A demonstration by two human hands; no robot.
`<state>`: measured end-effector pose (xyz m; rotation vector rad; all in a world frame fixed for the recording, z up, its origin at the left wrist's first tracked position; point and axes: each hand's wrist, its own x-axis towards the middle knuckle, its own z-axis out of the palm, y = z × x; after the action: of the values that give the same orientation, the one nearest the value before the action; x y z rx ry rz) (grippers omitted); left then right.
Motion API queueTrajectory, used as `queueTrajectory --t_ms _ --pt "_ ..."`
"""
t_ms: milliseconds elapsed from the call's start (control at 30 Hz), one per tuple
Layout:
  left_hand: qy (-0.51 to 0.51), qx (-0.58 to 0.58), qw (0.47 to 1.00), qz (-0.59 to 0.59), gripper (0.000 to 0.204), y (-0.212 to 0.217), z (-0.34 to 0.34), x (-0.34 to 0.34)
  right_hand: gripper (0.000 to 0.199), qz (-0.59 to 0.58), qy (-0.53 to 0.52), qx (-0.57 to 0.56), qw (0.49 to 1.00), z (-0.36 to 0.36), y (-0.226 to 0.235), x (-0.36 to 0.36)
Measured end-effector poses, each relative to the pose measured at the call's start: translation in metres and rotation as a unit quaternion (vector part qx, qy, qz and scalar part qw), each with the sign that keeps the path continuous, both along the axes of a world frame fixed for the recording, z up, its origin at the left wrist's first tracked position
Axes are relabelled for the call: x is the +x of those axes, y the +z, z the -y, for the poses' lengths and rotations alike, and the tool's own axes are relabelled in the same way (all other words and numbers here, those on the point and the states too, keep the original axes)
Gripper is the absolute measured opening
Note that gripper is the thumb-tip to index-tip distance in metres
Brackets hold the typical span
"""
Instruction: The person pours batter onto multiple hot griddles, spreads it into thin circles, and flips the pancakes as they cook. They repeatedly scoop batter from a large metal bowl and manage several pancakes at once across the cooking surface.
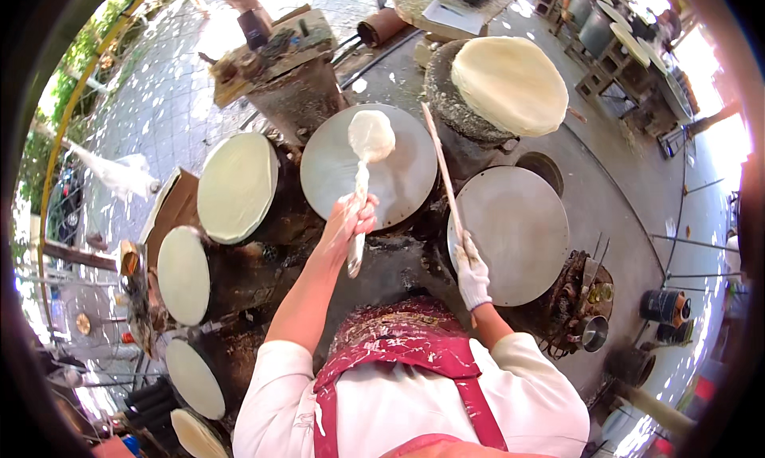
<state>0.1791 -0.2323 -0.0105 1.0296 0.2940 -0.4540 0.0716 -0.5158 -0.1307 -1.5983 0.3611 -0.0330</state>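
My left hand point(348, 225) grips the handle of a batter-coated ladle point(370, 136), whose white bowl hangs over the middle round griddle point(406, 179). My right hand point(472, 273), in a white glove, holds a long thin wooden stick point(440, 159) that slants up between the middle griddle and the bare right griddle point(518, 235). Both of those griddles look grey and uncoated. To the left, a griddle point(237, 187) carries a pale thin sheet. A stack of finished pale sheets point(510, 84) lies on a stone stand behind the stick.
More sheet-covered griddles point(183, 275) curve round my left side down to the lower left point(195, 377). A small metal pot point(594, 332) and dark buckets point(661, 305) stand at the right. A wooden block with tools point(275, 48) is behind. I wear a red, batter-spattered apron point(406, 346).
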Motion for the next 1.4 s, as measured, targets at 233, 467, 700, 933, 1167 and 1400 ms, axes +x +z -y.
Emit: queueTrajectory --t_ms 233,467,700,933,1167,1400 --pt "0.057 0.084 0.995 0.022 0.02 -0.106 0.045 0.097 0.049 -0.181 0.069 -0.416 0.888 -0.064 0.008 0.077" --pt "0.068 0.488 0.821 0.287 0.034 -0.152 -0.043 0.1 0.046 -0.088 -0.099 -0.016 0.991 -0.128 -0.061 0.076" --pt "0.156 0.47 0.731 0.469 0.028 -0.09 -0.159 0.115 0.041 -0.045 -0.14 -0.077 0.986 -0.165 -0.02 0.087" --pt "-0.085 0.236 0.961 0.115 0.01 -0.082 -0.215 0.091 0.042 -0.151 -0.069 0.133 0.977 -0.186 -0.022 0.1" --pt "-0.011 0.268 0.956 0.123 0.015 -0.047 -0.217 0.067 0.036 -0.183 -0.057 0.133 0.972 -0.142 -0.03 0.112" --pt "0.012 0.332 0.94 0.075 0.017 -0.059 -0.225 0.046 0.046 -0.12 0.027 0.067 0.99 -0.117 -0.005 0.145"
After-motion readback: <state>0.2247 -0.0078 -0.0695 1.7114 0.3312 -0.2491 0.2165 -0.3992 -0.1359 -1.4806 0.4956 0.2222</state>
